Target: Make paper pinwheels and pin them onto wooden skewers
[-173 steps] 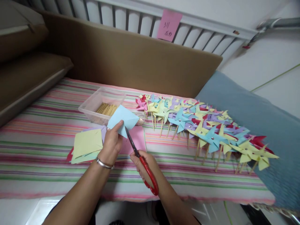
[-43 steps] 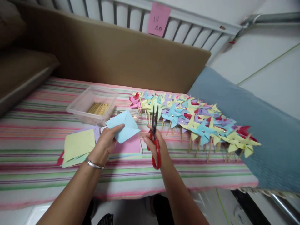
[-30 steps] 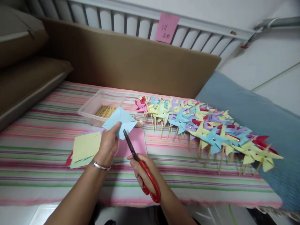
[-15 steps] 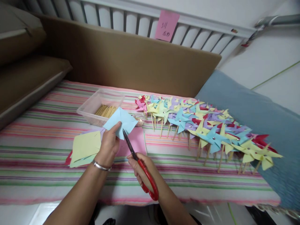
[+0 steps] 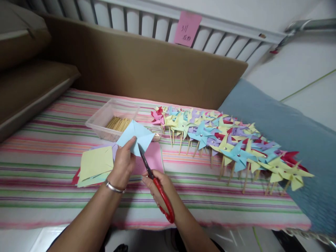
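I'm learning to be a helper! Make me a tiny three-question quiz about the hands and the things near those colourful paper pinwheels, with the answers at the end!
1. What does the right hand hold?
A) a yellow pencil
B) red-handled metal scissors
C) a white cup

2. True or false: no hand touches the light-blue square paper sheet.

3. Fill in the blank: the loose, thin tan sticks lie inside a see-through, rectangular plastic ____.

Key:
1. B
2. False; the left hand holds it.
3. box
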